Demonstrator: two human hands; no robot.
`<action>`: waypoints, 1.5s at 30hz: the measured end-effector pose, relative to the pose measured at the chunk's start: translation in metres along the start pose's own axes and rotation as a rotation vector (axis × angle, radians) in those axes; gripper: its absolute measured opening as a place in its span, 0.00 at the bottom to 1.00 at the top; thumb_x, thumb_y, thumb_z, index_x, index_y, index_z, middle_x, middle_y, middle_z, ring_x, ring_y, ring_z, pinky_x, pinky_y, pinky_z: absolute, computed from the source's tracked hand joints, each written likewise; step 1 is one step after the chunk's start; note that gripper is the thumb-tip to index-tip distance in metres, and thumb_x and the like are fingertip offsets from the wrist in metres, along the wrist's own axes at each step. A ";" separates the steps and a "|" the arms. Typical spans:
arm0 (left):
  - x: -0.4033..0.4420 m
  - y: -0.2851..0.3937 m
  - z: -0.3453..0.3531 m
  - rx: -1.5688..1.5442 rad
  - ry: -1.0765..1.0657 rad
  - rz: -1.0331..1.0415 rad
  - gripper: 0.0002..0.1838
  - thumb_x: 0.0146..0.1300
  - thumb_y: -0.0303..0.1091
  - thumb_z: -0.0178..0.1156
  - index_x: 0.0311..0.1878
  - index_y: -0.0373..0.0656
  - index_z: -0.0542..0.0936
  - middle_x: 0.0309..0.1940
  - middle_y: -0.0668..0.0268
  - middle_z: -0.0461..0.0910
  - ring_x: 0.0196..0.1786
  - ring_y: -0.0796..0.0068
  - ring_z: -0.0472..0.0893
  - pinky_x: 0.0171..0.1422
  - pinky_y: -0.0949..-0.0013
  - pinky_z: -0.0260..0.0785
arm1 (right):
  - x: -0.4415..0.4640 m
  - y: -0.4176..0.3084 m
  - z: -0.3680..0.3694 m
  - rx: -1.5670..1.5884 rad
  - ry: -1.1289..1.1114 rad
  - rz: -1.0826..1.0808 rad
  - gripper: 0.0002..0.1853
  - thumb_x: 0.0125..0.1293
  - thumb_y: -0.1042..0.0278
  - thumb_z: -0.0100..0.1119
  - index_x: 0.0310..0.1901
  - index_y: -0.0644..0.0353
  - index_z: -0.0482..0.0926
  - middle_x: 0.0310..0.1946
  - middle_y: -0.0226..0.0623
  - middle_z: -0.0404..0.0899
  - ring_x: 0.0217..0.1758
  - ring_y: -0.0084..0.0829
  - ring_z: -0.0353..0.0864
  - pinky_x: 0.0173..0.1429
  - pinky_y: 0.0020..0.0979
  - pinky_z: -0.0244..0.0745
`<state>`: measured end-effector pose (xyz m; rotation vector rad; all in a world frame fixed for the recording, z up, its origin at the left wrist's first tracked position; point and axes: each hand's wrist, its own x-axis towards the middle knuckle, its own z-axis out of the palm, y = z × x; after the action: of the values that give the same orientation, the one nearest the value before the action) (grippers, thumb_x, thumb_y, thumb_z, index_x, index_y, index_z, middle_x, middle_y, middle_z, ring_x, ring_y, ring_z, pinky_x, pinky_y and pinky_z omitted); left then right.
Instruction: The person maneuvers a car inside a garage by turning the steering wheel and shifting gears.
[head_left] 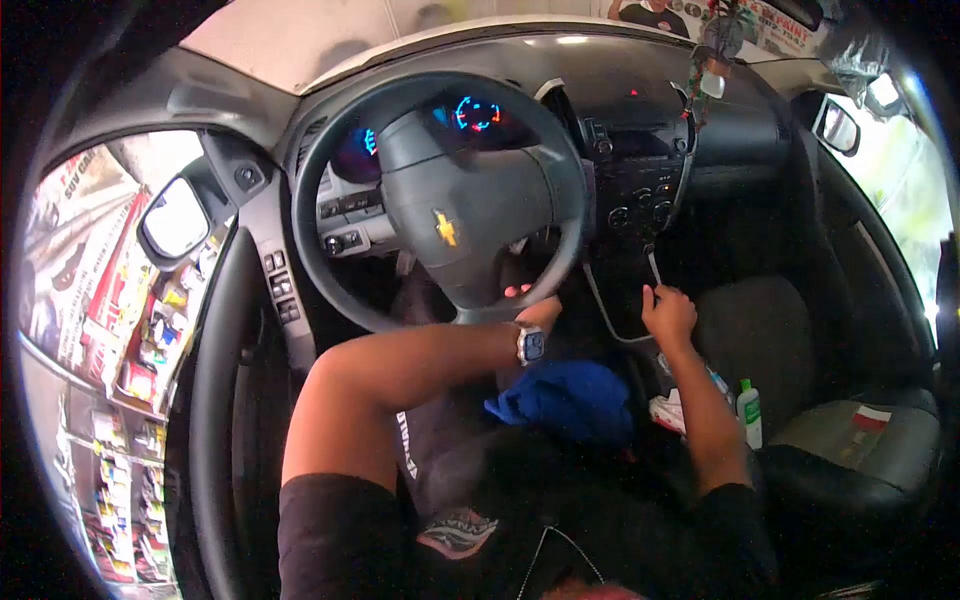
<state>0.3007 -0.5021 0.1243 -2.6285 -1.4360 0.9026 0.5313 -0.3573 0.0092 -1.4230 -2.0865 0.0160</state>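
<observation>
Sitting low at the steering wheel [450, 185]: left hand [539, 312], can't tell the grip. Right hand [669, 314] curled near the console [638, 215], hold unclear.

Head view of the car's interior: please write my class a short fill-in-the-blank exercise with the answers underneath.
1. The person's left hand is by the lower rim of the ____.
2. The watch is on the person's ____ wrist.
3. The crumpled cloth is coloured ____.
4. The bottle has a ____ cap.

Missing words: steering wheel; left; blue; green.
</observation>
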 end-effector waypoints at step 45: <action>-0.014 0.039 0.042 -0.102 0.154 0.103 0.06 0.54 0.35 0.62 0.34 0.47 0.86 0.36 0.55 0.86 0.39 0.62 0.87 0.38 0.59 0.79 | 0.221 -0.367 -0.165 0.406 -0.081 -0.952 0.35 0.69 0.39 0.63 0.63 0.65 0.78 0.50 0.52 0.86 0.52 0.48 0.86 0.62 0.43 0.76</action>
<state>0.3047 -0.5460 0.0852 -2.7980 -1.3565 0.6332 0.2489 -0.3778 0.3709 -0.1272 -2.4432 0.1063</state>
